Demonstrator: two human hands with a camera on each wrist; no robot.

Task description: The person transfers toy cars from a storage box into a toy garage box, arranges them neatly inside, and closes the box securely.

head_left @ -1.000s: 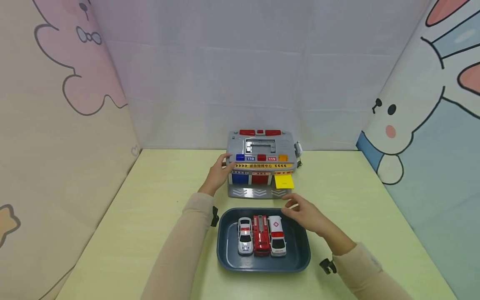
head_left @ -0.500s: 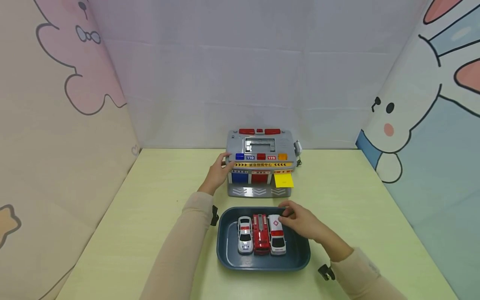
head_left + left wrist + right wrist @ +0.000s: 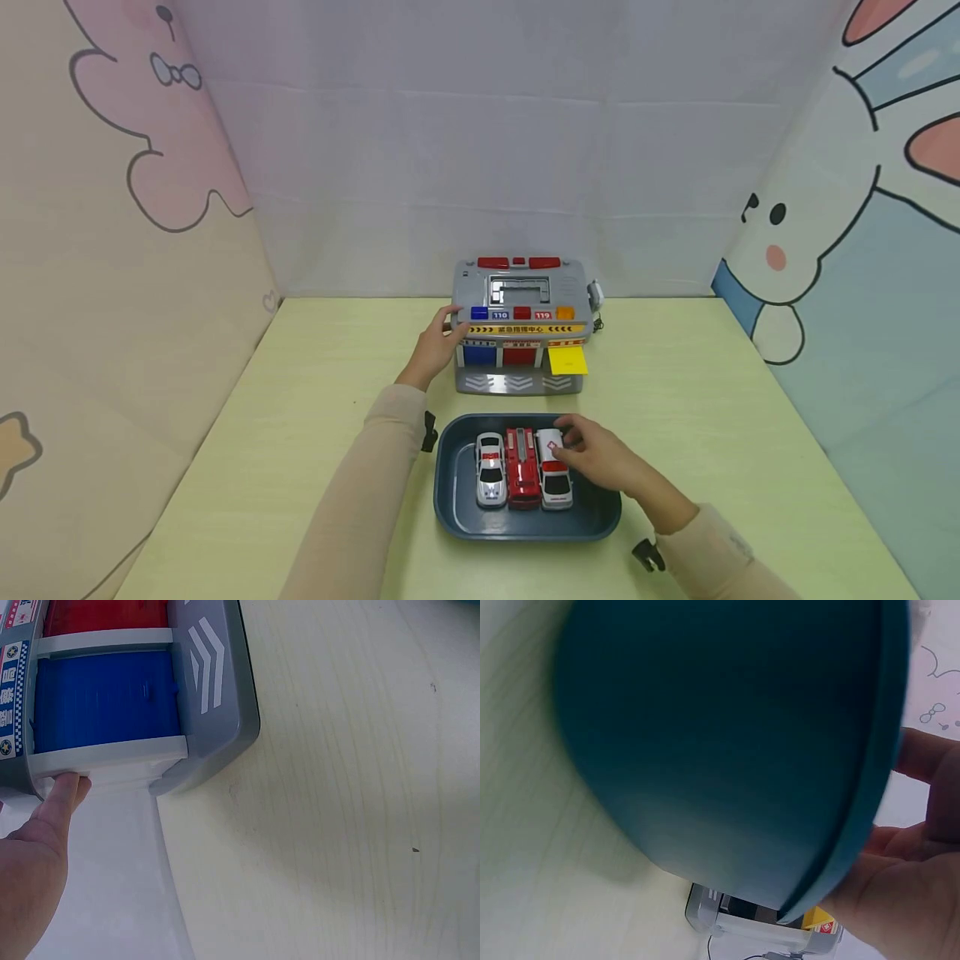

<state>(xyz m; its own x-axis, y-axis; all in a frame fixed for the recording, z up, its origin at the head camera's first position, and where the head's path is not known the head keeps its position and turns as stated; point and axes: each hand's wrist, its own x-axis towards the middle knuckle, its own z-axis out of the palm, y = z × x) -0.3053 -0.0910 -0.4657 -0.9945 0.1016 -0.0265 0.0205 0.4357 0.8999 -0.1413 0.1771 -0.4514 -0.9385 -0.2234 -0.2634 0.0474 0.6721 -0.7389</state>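
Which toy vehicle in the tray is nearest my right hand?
The boxy white toy ambulance with a red band: rightmost, the only one your right hand overlaps in view.

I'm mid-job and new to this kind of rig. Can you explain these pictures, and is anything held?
No machine, just a person's two bare hands. The wide view comes from a head camera; the closer two from cameras on each wrist. On the table stand a gray toy station and a blue tray holding a white toy car, red toy truck and toy ambulance. The left hand touches the station's side. The right hand is over the ambulance; whether it touches is unclear, but nothing looks lifted.
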